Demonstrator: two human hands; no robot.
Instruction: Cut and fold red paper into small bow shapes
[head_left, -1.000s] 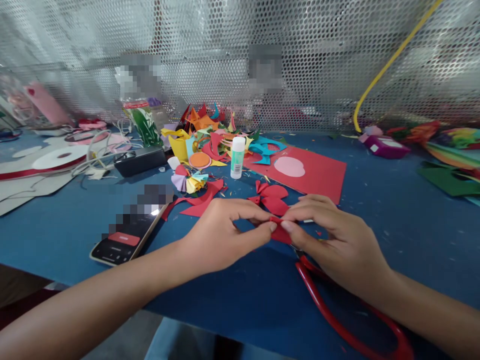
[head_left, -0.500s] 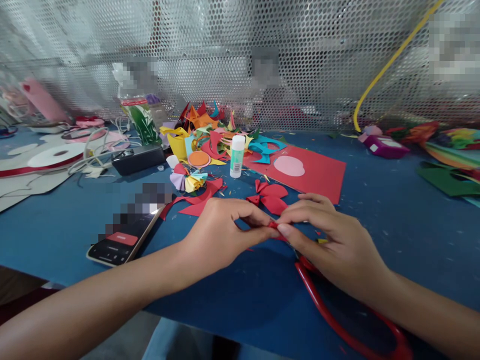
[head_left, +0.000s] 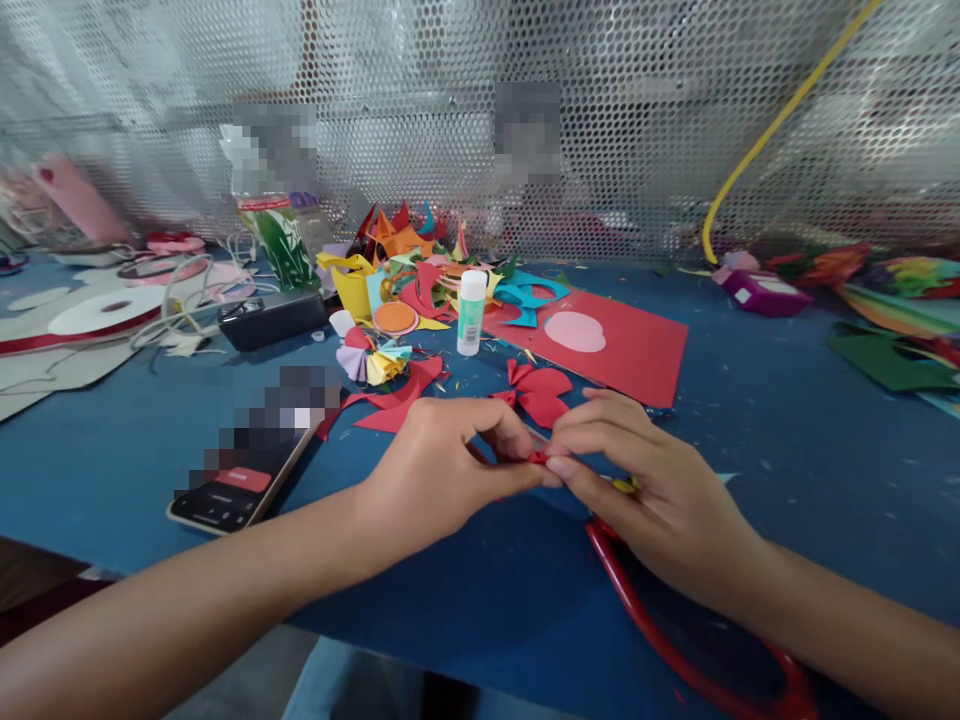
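Observation:
Between the fingertips of both hands is a small red paper piece (head_left: 538, 457), mostly covered by the fingers. My left hand (head_left: 450, 455) pinches it from the left, thumb below. My right hand (head_left: 645, 470) pinches its other side, with the thumb and index finger meeting my left fingertips. Under my right hand lie red-handled scissors (head_left: 637, 610); their blades are mostly hidden. Just beyond the fingers are red paper petal shapes (head_left: 541, 392). A glue stick (head_left: 471, 312) with a white cap stands upright behind them.
A phone (head_left: 251, 465) lies left of my left arm. Paper scraps (head_left: 405, 235), a pleated multicoloured paper piece (head_left: 371, 358) and red card (head_left: 645, 345) spread behind the hands. A ribbon spool (head_left: 109, 310), black box (head_left: 274, 318) and green-labelled bottle (head_left: 281, 240) stand left. Perforated metal (head_left: 615, 120) backs the table.
The red piece has been turned or squeezed smaller between the fingertips, and less of it shows. Both hands stay nearly in place. The whole view has shifted slightly.

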